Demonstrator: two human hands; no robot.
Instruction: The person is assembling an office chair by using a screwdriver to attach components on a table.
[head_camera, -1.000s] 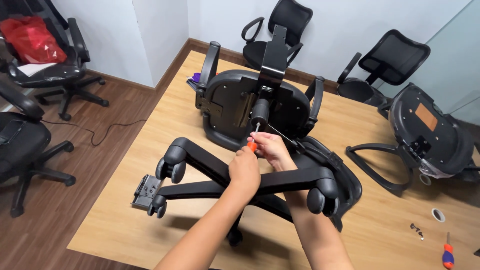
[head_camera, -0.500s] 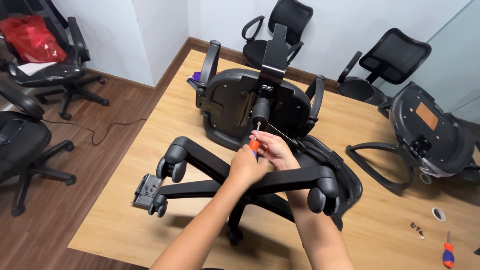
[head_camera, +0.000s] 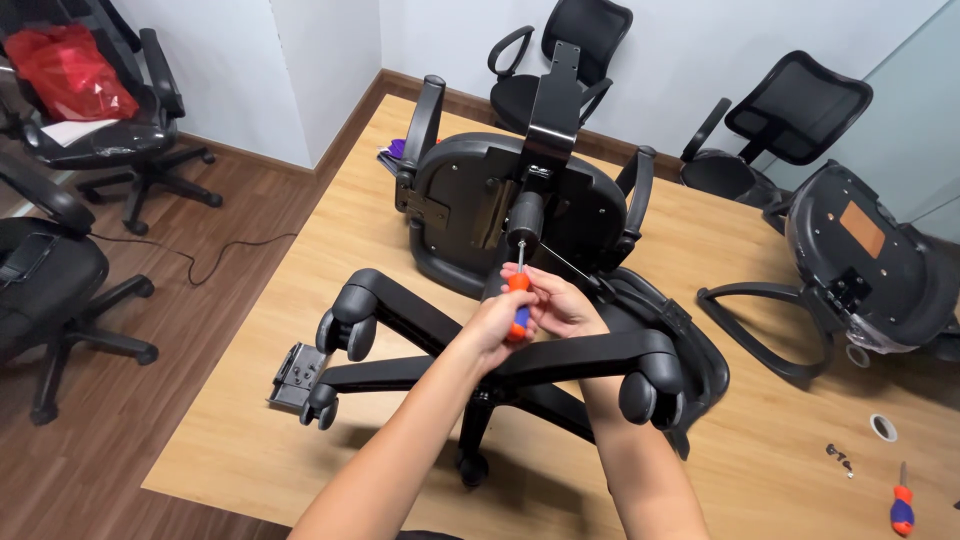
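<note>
Head view, workshop table: I watch both hands meet at an orange-and-blue screwdriver (head_camera: 517, 300), the left hand (head_camera: 497, 325) wrapped shut around its handle, the right hand (head_camera: 562, 305) cupped just beside it with fingers (head_camera: 548, 290) curled against the grip. Just beyond the fingertips the blade stands nearly upright, its tip on the mechanism under the upturned chair seat (head_camera: 520, 205), close to the gas-lift column. Compared with a second ago, the hands have crept a little forward and higher and the handle now shows more fully above the left fingers, so I judge the driving is under way, not finished. Below the wrists spreads the black wheeled base (head_camera: 480, 365). Well off to the right of the fingers, a second screwdriver (head_camera: 902, 505) and loose screws (head_camera: 838, 457) lie on the wooden table (head_camera: 250, 400).
</note>
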